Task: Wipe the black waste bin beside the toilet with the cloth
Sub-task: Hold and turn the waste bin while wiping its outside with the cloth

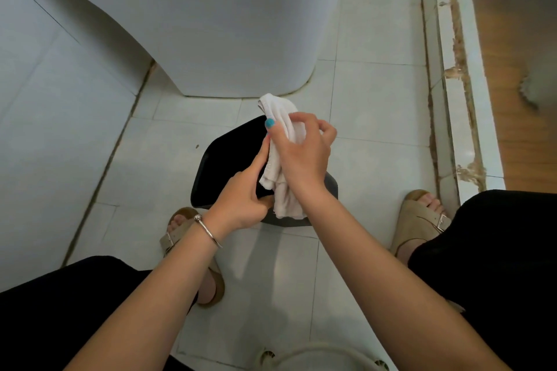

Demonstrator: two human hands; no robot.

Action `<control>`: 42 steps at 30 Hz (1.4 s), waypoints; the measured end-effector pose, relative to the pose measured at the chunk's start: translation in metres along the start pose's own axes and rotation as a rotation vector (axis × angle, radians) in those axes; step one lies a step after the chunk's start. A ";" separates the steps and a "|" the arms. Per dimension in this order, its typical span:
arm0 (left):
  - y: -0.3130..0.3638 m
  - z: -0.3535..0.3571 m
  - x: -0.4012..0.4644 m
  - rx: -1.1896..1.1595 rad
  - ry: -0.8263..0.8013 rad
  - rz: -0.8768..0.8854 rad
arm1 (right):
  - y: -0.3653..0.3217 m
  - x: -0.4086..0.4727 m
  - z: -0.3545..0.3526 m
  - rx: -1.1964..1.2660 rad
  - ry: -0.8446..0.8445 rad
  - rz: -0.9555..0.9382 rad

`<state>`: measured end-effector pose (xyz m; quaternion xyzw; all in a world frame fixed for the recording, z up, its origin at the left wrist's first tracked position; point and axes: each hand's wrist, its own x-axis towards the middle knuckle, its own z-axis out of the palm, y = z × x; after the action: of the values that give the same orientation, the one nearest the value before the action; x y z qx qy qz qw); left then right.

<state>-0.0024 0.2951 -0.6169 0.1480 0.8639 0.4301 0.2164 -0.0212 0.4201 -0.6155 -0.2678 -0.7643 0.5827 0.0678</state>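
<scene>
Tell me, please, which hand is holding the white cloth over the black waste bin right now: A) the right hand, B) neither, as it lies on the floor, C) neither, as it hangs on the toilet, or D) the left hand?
A: the right hand has its fingers curled round the white cloth above the black waste bin, while the left hand grips the bin's near edge.
</scene>
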 end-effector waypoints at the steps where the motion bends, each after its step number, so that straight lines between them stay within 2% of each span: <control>1: -0.001 0.000 0.001 -0.008 0.002 0.000 | 0.001 -0.001 -0.002 -0.020 -0.012 -0.019; 5: -0.004 0.000 0.004 -0.048 -0.001 -0.009 | 0.012 -0.011 -0.008 -0.365 -0.132 -0.113; 10: -0.011 -0.005 0.003 -0.065 -0.048 -0.023 | 0.023 -0.031 -0.006 -0.300 -0.168 -0.224; 14: -0.009 -0.001 -0.004 -0.122 0.012 -0.019 | 0.021 -0.027 -0.001 -0.338 -0.186 -0.279; 19: -0.010 -0.004 0.001 -0.133 -0.005 0.005 | 0.024 -0.019 0.004 -0.336 -0.164 -0.245; 25: -0.022 -0.002 0.002 -0.071 0.059 -0.043 | 0.035 0.011 0.003 -0.354 -0.223 -0.100; 34: -0.024 -0.006 0.004 0.000 0.133 -0.049 | 0.060 0.027 -0.005 -0.362 -0.186 0.009; 42: -0.027 -0.011 0.004 0.061 0.101 -0.015 | 0.087 0.035 -0.024 -0.344 -0.130 0.236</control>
<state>-0.0129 0.2737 -0.6335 0.1261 0.8874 0.4090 0.1712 -0.0119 0.4728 -0.6960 -0.3249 -0.8185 0.4639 -0.0970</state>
